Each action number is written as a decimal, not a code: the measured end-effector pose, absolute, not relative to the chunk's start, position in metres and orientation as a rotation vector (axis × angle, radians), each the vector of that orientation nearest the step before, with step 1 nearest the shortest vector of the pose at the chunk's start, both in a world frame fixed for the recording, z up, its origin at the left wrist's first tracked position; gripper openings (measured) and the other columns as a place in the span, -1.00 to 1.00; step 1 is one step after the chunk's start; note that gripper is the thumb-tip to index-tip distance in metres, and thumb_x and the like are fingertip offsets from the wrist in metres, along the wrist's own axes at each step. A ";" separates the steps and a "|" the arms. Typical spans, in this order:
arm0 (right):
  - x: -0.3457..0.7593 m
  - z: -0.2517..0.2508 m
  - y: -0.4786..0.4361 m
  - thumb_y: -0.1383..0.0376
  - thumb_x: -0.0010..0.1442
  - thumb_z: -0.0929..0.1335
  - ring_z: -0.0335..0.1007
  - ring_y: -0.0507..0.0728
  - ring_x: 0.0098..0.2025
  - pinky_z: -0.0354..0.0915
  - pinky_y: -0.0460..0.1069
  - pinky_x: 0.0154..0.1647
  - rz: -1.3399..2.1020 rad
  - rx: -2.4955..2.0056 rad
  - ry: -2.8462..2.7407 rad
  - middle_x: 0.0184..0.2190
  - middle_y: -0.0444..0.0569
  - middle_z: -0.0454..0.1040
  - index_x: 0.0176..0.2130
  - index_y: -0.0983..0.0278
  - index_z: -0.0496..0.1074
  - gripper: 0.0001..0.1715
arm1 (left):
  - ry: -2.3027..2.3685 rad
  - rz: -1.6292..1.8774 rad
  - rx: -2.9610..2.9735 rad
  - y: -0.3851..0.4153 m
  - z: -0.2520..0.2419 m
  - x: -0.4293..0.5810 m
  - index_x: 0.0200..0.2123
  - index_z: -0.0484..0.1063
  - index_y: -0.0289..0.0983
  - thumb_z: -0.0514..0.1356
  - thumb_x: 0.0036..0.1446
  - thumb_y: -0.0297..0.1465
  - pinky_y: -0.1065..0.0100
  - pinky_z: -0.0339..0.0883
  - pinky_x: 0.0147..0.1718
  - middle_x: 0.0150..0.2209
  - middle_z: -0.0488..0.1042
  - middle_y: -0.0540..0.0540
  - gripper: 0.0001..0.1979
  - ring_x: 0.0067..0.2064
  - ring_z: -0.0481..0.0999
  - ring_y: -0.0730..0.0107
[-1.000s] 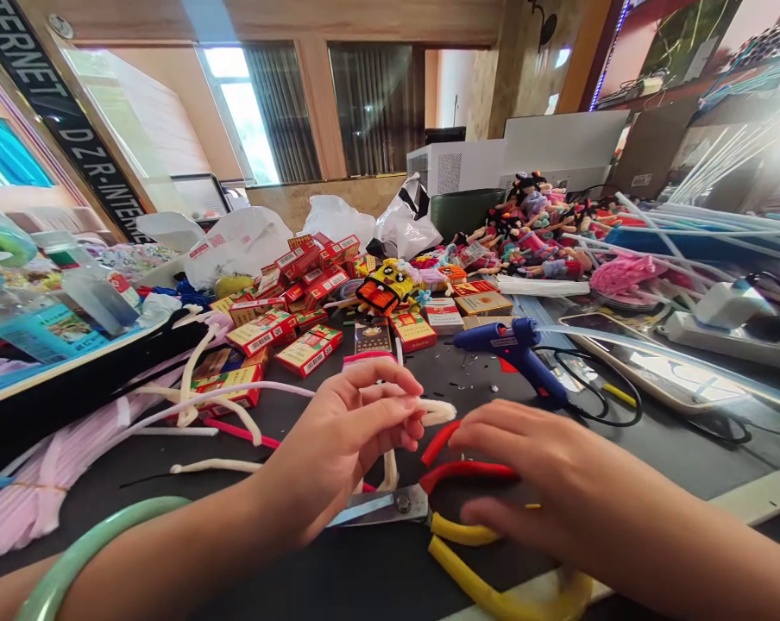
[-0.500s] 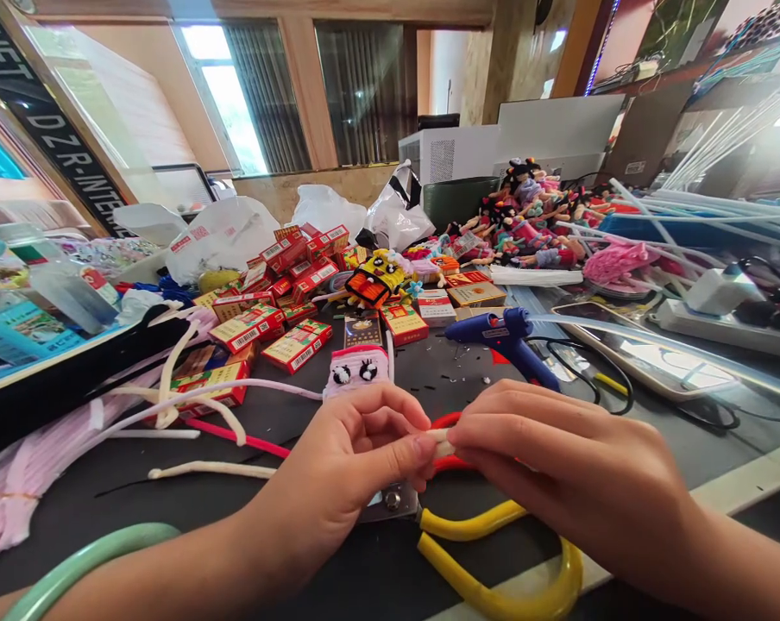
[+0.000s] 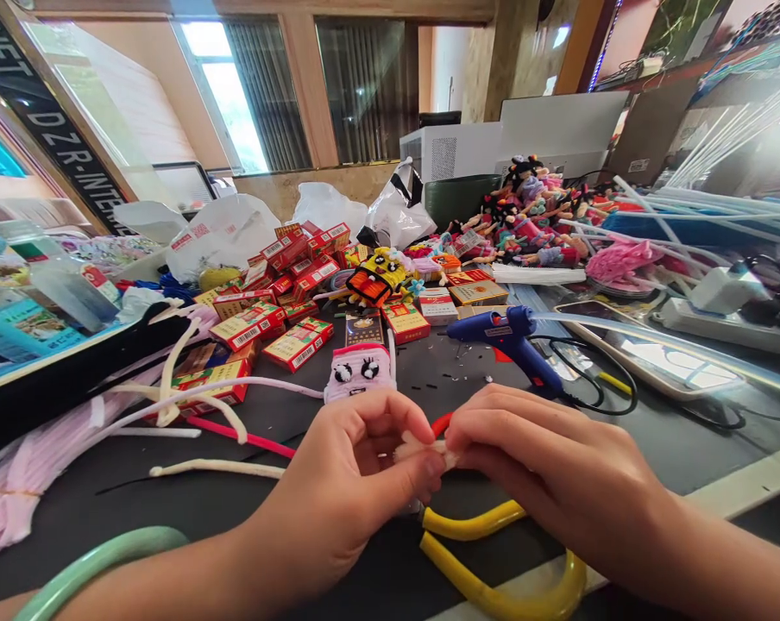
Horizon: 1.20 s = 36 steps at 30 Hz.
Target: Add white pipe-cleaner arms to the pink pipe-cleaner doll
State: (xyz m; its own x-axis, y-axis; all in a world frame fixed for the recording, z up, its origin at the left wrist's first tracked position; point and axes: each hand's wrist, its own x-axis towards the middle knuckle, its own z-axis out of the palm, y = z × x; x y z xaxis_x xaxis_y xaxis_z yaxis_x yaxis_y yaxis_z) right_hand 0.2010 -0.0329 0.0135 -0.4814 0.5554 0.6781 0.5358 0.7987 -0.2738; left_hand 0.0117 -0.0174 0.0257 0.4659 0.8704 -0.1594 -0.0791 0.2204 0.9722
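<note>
Cream fuzz covers the short stem (image 3: pixel 406 447), held above the worktop (image 3: pixel 228 509) toward its near edge. The left hand (image 3: pixel 355 479) pinches it between thumb and curled fingers; the right hand (image 3: pixel 558 461) grips its other side with bunched fingertips. The step looks like shaping the stem by finger. The next move seems to call for a steady left pinch and light right pressure, clear of the scissors (image 3: pixel 474 523) below.
</note>
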 end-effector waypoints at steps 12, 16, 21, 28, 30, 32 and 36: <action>0.194 0.009 -0.036 0.44 0.39 0.18 0.39 -0.04 -0.47 0.30 -0.22 -0.44 0.006 -0.847 -2.131 -0.48 -0.14 0.46 -0.34 0.26 0.34 -0.71 | 0.908 0.905 1.628 -0.022 0.021 0.009 -0.48 0.44 -0.24 0.30 0.02 -0.41 0.43 0.30 -0.45 -0.51 0.44 -0.01 -0.91 -0.46 0.40 0.40; 0.192 0.008 -0.038 0.45 0.36 0.19 0.37 -0.04 -0.49 0.28 -0.21 -0.47 0.106 -0.882 -2.115 -0.49 -0.16 0.46 -0.34 0.25 0.32 -0.75 | 0.911 0.969 1.924 -0.019 0.018 0.006 -0.47 0.46 -0.21 0.25 0.09 -0.40 0.42 0.30 -0.47 -0.51 0.49 -0.02 -0.91 -0.48 0.44 0.38; 0.190 0.011 -0.041 0.45 0.32 0.23 0.38 -0.01 -0.46 0.26 -0.18 -0.44 0.450 -1.041 -2.107 -0.47 -0.15 0.48 -0.34 0.24 0.36 -0.78 | 0.837 1.073 2.374 -0.019 0.018 0.004 -0.41 0.47 -0.20 0.23 0.13 -0.54 0.45 0.36 -0.41 -0.45 0.57 -0.02 -0.87 -0.45 0.52 0.40; 0.189 0.017 -0.041 0.29 0.31 0.20 0.24 0.04 -0.42 0.24 -0.11 -0.41 1.057 -1.215 -1.958 -0.47 -0.13 0.39 -0.38 0.25 0.33 -0.76 | 0.448 1.180 2.963 -0.019 0.010 -0.003 -0.17 0.41 -0.35 0.12 0.25 -0.63 0.43 0.43 -0.09 -0.29 0.55 -0.14 -0.85 -0.20 0.53 0.35; 0.189 0.017 -0.040 0.27 0.32 0.19 0.23 0.04 -0.42 0.23 -0.11 -0.42 1.085 -1.201 -1.946 -0.47 -0.13 0.36 -0.38 0.24 0.32 -0.75 | 0.445 1.164 2.979 -0.017 0.010 -0.003 -0.16 0.41 -0.36 0.12 0.25 -0.63 0.45 0.41 -0.08 -0.28 0.55 -0.14 -0.85 -0.18 0.53 0.36; 0.189 0.015 -0.038 0.31 0.32 0.19 0.24 0.02 -0.44 0.22 -0.14 -0.45 0.933 -1.157 -1.960 -0.48 -0.16 0.37 -0.38 0.24 0.31 -0.77 | 0.503 1.207 2.892 -0.015 0.012 -0.002 -0.18 0.41 -0.33 0.13 0.23 -0.65 0.49 0.42 -0.13 -0.30 0.55 -0.10 -0.84 -0.23 0.55 0.41; 0.191 0.005 -0.035 0.46 0.31 0.21 0.20 -0.03 -0.55 0.17 -0.17 -0.52 0.220 -1.062 -1.952 -0.53 -0.23 0.33 -0.36 0.20 0.23 -0.78 | 0.824 1.134 2.360 -0.010 0.019 0.003 -0.21 0.41 -0.24 0.25 0.16 -0.51 0.52 0.43 -0.28 -0.35 0.55 0.02 -0.87 -0.35 0.55 0.48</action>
